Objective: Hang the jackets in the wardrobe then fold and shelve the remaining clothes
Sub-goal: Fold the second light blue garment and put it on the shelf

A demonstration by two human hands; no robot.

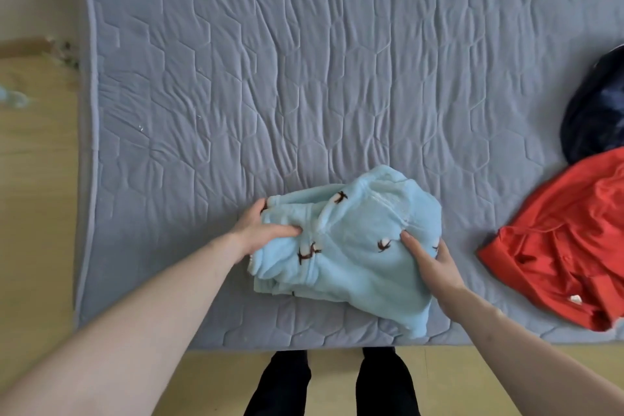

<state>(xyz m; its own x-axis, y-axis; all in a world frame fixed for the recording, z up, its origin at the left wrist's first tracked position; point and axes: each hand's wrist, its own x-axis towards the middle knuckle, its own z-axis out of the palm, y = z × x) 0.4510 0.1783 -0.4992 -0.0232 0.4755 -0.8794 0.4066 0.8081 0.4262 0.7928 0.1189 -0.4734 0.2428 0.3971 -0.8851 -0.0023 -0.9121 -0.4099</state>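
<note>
We have the folded light-blue fleece garment (347,253) near the mattress's (304,78) six-o'clock edge, long axis running nine to three between our hands. Our left hand (260,233) grips its nine-o'clock end, thumb on top; our right hand (432,263) clasps the three-o'clock edge. Both sit equally near. The red garment (567,246) and dark garment (597,111) wait at three o'clock.

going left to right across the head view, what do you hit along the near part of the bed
wooden floor → grey mattress → left hand → light blue fleece garment → right hand → red garment
</note>
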